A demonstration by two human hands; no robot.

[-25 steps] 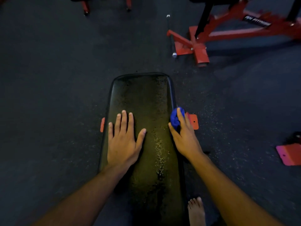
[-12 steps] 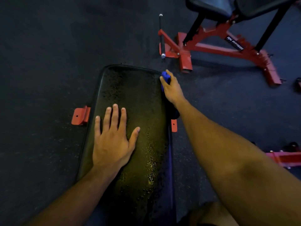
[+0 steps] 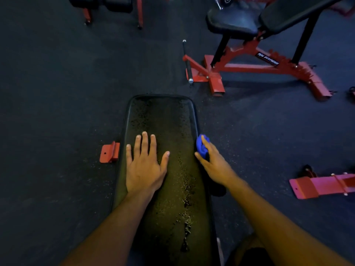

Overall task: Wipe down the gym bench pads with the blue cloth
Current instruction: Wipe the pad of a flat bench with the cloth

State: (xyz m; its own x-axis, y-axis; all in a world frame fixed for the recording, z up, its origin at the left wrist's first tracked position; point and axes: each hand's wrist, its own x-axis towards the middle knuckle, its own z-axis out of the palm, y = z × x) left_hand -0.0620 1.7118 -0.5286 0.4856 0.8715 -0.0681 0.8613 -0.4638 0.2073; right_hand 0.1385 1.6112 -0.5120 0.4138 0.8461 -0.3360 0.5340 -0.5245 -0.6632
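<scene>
Right hand (image 3: 215, 166): grips bunched blue cloth (image 3: 202, 144) at pad edge.
Left hand (image 3: 144, 166): flat, fingers spread, on bench pad (image 3: 172, 120).
Risk: droplets on the pad may smear; the balled cloth covers little.

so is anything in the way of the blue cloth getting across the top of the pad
Yes, the left hand lies flat on the bench pad, left of its middle. The right hand holds the blue cloth against the pad's right edge. The wet strip between them and the far end are clear of obstacles.
</scene>
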